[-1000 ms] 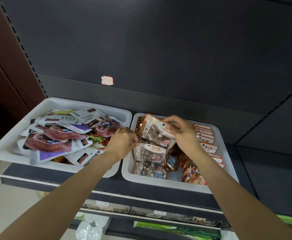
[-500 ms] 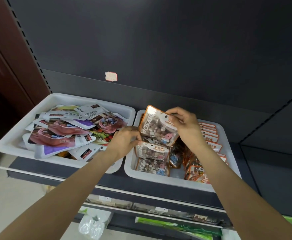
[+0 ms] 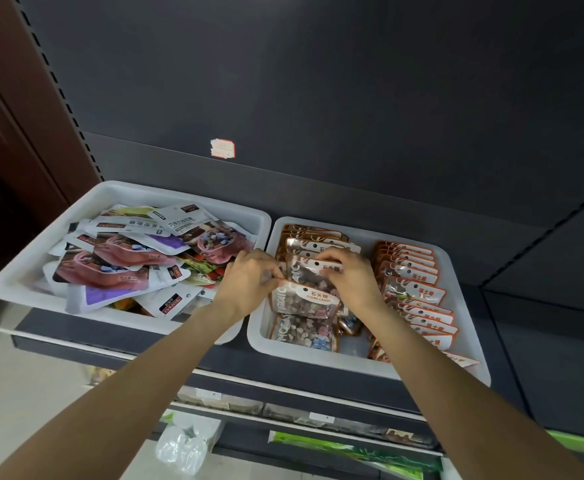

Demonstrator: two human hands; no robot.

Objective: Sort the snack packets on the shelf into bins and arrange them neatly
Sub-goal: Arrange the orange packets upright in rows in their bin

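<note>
In the left white bin (image 3: 34,271), purple, pink and white snack pouches (image 3: 117,268) lie in a loose, overlapping heap, so that side looks unsorted as yet. The left hand (image 3: 249,282) reaches across the rim between the bins, its fingertips pinched on the left edge of a stone candy packet (image 3: 309,277). The right hand (image 3: 349,271) rests on the packet's top right corner with curled fingers that seem to grip it. The packet lies low in the right white bin (image 3: 463,327), over the left column of stone candy packets (image 3: 304,332), so the step in hand appears to be setting it into that row. The next move calls for squaring its edges with its neighbours, then letting go. Further right, a column of orange-edged packets (image 3: 418,292) stands shingled, close beside the working hand and easily nudged. A loose packet (image 3: 347,322) lies between the columns.
</note>
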